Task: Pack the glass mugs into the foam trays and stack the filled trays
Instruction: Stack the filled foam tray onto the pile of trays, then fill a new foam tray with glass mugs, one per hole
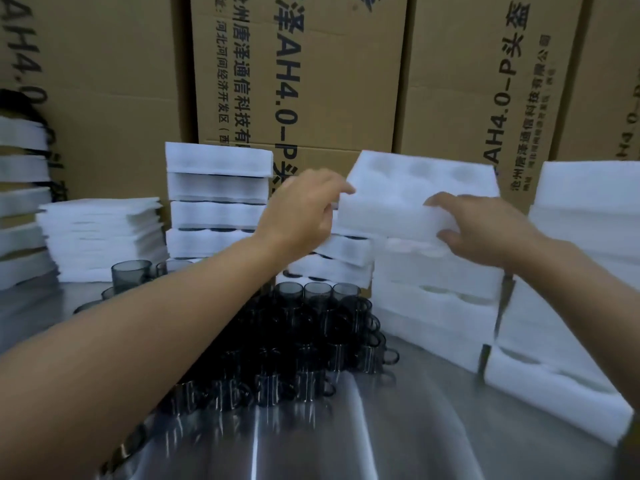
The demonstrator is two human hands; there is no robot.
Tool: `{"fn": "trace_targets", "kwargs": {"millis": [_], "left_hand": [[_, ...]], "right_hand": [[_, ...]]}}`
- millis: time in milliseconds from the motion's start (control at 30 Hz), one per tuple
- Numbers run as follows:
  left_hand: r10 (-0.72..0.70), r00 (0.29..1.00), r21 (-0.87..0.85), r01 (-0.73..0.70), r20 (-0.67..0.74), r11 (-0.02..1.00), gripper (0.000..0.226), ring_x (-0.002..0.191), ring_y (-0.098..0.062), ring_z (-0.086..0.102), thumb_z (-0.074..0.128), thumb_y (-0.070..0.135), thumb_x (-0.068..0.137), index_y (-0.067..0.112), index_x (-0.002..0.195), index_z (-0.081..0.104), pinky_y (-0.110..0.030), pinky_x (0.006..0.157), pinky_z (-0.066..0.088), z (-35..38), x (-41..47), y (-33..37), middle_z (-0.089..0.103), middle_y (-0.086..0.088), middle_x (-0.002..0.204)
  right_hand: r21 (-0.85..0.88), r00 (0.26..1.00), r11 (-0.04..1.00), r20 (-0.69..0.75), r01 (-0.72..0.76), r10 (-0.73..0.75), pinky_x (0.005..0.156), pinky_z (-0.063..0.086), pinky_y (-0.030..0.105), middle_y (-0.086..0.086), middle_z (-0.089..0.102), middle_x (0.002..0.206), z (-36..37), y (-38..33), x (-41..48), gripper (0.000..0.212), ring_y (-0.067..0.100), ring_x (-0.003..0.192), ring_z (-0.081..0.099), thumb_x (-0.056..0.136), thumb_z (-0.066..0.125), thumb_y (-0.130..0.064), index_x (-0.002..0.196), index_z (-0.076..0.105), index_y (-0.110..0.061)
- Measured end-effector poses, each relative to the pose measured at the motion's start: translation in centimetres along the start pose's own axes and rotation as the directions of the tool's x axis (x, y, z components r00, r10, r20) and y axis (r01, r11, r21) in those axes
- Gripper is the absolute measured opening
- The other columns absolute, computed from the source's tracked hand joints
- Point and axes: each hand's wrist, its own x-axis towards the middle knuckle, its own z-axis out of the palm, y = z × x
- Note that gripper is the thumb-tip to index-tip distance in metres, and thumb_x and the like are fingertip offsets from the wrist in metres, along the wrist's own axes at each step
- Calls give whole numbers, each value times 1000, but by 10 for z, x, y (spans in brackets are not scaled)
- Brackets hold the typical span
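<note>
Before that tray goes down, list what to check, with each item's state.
1. Left hand grips the tray at its left end: ok.
2. Right hand pinches the tray's near right edge: ok.
3. Tray pockets empty: they look empty, but the view is blurred: cannot tell.
4. Tray clear of the stack below it: cannot tell.
5. Bare table in front of the mugs to set it on: ok.
</note>
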Motion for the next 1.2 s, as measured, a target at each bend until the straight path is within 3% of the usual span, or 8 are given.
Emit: {"fn": "trace_targets", "kwargs": {"millis": [100,267,400,467,567,733,1000,1200], "left_hand": [[-62,981,-120,40,-186,992,38,96,-13,50,37,0,85,13,106,66,-30,82,37,-37,1,35,60,11,99],[-196,908,62,186,370,981,25,101,0,44,47,35,94,40,117,57,-23,80,34,-75,-46,51,53,25,114],[-100,729,51,90,677,995,38,129,5,30,49,48,93,48,131,44,-26,112,20,-71,-111,50,40,28,138],[-45,689,-13,79,724,997,40,131,10,25,51,48,93,45,133,45,-22,117,6,-59,-135,47,37,28,143],[-46,630,-99,193,775,976,46,129,10,30,57,50,89,44,134,47,-4,104,16,-35,-161,47,38,26,144],[-107,613,-153,357,783,922,50,126,13,32,65,53,82,44,129,54,7,92,15,-11,-180,41,40,27,143],[-169,660,-247,489,732,837,42,123,21,33,72,48,78,45,118,62,4,98,18,-1,-196,34,44,42,123],[-130,658,-263,463,742,847,43,125,16,30,67,52,80,44,121,59,-8,105,20,1,-197,32,42,33,137]], "right_hand": [[144,989,979,-11,147,-147,72,41,33,-5,60,118,-20,-43,-46,46,22,92,56,92,53,-33,133,35,-42],[337,917,873,63,352,-394,76,29,12,-20,55,101,-17,-89,-148,45,5,94,53,92,51,-38,131,35,-51],[256,853,818,-64,515,-517,52,41,17,-16,56,66,15,-109,-206,34,4,56,57,88,40,-36,122,44,-41],[200,861,838,-152,507,-485,45,39,19,-19,48,51,30,-125,-223,31,0,43,48,98,22,-31,103,49,-46],[46,927,933,-136,358,-349,44,34,10,-25,40,37,33,-141,-233,74,-11,36,39,103,-3,-39,52,48,-57],[159,823,813,-214,561,-526,54,28,21,-12,39,48,52,-141,-241,40,4,40,41,99,11,-32,114,47,-42],[136,820,827,-292,545,-493,56,29,25,-9,40,46,70,-150,-245,41,9,37,43,99,12,-28,114,50,-35],[24,832,834,54,551,-552,46,22,3,-29,38,48,45,-143,-219,41,-14,41,36,99,20,-46,111,55,-63]]}}
